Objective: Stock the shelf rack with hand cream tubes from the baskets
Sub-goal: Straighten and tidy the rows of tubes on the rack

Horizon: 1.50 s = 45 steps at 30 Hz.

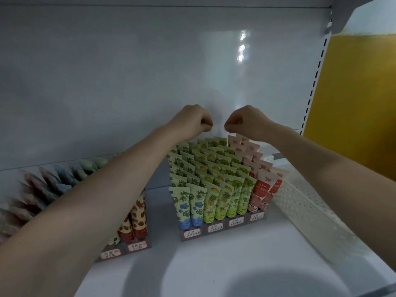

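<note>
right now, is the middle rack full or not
Full, as far as shows: the middle rack has tubes in every column, front to back, no gap. The right hand hides part of the back row.

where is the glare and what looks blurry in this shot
head view: glare streaks on the back panel; the left tubes smear into blur near the frame edge, the centre rack is sharp; a round shadow darkens the shelf board; the wide lens bows the slotted upright.

A yellow wall (353, 99) shows beyond the slotted metal upright (316, 76) at right. On the white back panel (107, 71) sits a bright glare (242, 48), perhaps reflected lamps.
</note>
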{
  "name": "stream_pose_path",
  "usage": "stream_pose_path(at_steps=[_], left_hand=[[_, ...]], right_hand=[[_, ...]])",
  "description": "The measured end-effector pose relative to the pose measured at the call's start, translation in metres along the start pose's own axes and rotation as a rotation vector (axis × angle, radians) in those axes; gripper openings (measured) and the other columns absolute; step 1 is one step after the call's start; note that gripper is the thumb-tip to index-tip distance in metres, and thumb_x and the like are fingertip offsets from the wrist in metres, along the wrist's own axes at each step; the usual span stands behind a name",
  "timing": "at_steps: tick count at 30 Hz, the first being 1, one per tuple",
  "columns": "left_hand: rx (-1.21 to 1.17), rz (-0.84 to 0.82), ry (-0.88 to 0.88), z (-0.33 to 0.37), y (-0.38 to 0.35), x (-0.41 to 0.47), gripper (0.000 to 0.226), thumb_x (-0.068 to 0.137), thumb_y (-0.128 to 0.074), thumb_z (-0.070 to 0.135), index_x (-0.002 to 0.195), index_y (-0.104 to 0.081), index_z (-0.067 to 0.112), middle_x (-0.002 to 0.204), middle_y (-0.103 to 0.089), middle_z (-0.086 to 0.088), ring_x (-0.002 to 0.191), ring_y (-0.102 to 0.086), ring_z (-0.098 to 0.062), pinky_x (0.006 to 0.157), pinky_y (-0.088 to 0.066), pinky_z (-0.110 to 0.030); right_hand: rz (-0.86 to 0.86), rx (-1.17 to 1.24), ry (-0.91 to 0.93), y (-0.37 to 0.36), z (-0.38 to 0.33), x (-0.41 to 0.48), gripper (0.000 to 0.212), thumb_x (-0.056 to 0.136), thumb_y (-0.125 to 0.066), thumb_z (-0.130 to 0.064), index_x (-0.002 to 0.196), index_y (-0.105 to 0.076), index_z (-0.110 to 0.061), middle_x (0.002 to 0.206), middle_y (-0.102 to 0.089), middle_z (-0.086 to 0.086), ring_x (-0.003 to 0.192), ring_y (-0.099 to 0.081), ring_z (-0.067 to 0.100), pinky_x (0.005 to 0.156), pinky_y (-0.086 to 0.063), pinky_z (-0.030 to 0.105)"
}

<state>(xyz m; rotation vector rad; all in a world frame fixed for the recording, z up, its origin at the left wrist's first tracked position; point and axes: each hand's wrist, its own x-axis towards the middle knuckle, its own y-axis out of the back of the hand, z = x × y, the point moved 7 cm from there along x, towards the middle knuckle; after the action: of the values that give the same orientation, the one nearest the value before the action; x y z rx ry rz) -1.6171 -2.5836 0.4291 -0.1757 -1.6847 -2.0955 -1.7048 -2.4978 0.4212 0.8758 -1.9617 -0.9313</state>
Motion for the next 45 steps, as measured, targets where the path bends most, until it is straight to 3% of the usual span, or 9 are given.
stream_pose_path(at_steps=[4, 8, 14, 21, 25, 30, 39, 43, 45], left_hand=[[-0.022, -0.007, -0.057, 0.009, 0.003, -0.014, 0.018, 0.088, -0.062, 0.012, 0.103, -0.069, 0.005, 0.105, -0.068, -0.008, 0.086, -0.057, -0.011, 0.079, -0.04, -0.021], [0.038, -0.121, -0.082, 0.022, -0.014, -0.015, 0.019, 0.087, -0.063, 0.011, 0.103, -0.07, 0.006, 0.105, -0.068, -0.008, 0.095, -0.061, -0.02, 0.081, -0.042, -0.022], [0.113, -0.213, -0.058, 0.028, -0.029, -0.011, 0.02, 0.088, -0.061, 0.008, 0.106, -0.07, 0.008, 0.108, -0.068, -0.01, 0.098, -0.062, -0.024, 0.09, -0.047, -0.033], [0.142, -0.208, -0.032, 0.024, -0.032, -0.008, 0.021, 0.088, -0.06, 0.007, 0.106, -0.07, 0.01, 0.108, -0.067, -0.01, 0.097, -0.061, -0.025, 0.087, -0.048, -0.033], [0.125, -0.206, -0.028, 0.025, -0.03, -0.011, 0.02, 0.088, -0.061, 0.008, 0.106, -0.07, 0.009, 0.108, -0.067, -0.009, 0.097, -0.061, -0.024, 0.086, -0.048, -0.031], [0.017, -0.104, -0.071, 0.033, -0.009, -0.024, 0.017, 0.087, -0.063, 0.011, 0.102, -0.071, 0.007, 0.104, -0.068, -0.005, 0.09, -0.06, -0.015, 0.082, -0.044, -0.023], [0.115, -0.239, -0.089, 0.043, -0.032, -0.029, 0.018, 0.088, -0.062, 0.01, 0.102, -0.072, 0.011, 0.106, -0.068, -0.004, 0.096, -0.061, -0.018, 0.079, -0.042, -0.021], [0.128, -0.24, -0.076, 0.042, -0.033, -0.027, 0.018, 0.088, -0.061, 0.01, 0.102, -0.072, 0.011, 0.105, -0.069, -0.004, 0.095, -0.061, -0.018, 0.078, -0.042, -0.022], [0.129, -0.241, -0.073, 0.042, -0.033, -0.026, 0.018, 0.087, -0.061, 0.01, 0.101, -0.072, 0.011, 0.104, -0.069, -0.004, 0.094, -0.061, -0.018, 0.077, -0.041, -0.021]], right_hand=[[-0.025, -0.048, 0.025, 0.008, -0.002, -0.014, 0.013, 0.086, -0.063, -0.015, 0.093, -0.071, -0.008, 0.087, -0.063, -0.002, 0.078, -0.056, 0.01, 0.062, -0.04, 0.01], [-0.133, -0.12, 0.019, -0.005, -0.006, -0.022, 0.014, 0.086, -0.062, -0.016, 0.095, -0.071, -0.01, 0.088, -0.063, -0.002, 0.081, -0.055, 0.01, 0.061, -0.039, 0.009], [-0.198, -0.184, -0.007, -0.021, -0.004, -0.022, 0.019, 0.087, -0.061, -0.018, 0.102, -0.069, -0.01, 0.102, -0.067, 0.006, 0.093, -0.061, 0.02, 0.083, -0.049, 0.03], [-0.181, -0.169, -0.01, -0.023, -0.003, -0.02, 0.02, 0.087, -0.061, -0.015, 0.105, -0.068, -0.008, 0.104, -0.068, 0.008, 0.096, -0.061, 0.022, 0.087, -0.05, 0.033], [-0.17, -0.143, -0.002, -0.019, -0.005, -0.024, 0.019, 0.088, -0.06, -0.015, 0.103, -0.069, -0.008, 0.101, -0.068, 0.007, 0.093, -0.061, 0.021, 0.084, -0.05, 0.032], [-0.093, -0.083, -0.002, 0.006, -0.003, -0.037, 0.011, 0.086, -0.061, -0.015, 0.091, -0.07, -0.01, 0.076, -0.059, -0.009, 0.068, -0.052, 0.002, 0.059, -0.039, 0.011], [-0.236, -0.133, -0.015, -0.016, -0.004, -0.047, 0.014, 0.083, -0.064, -0.013, 0.094, -0.071, -0.009, 0.091, -0.067, 0.005, 0.082, -0.061, 0.021, 0.072, -0.049, 0.029], [-0.222, -0.154, 0.005, -0.019, -0.004, -0.045, 0.014, 0.085, -0.062, -0.012, 0.096, -0.071, -0.009, 0.075, -0.057, -0.008, 0.073, -0.052, 0.012, 0.062, -0.042, 0.019], [-0.212, -0.156, 0.009, -0.019, -0.005, -0.044, 0.015, 0.085, -0.061, -0.012, 0.097, -0.071, -0.01, 0.074, -0.054, -0.01, 0.075, -0.052, 0.013, 0.065, -0.041, 0.021]])
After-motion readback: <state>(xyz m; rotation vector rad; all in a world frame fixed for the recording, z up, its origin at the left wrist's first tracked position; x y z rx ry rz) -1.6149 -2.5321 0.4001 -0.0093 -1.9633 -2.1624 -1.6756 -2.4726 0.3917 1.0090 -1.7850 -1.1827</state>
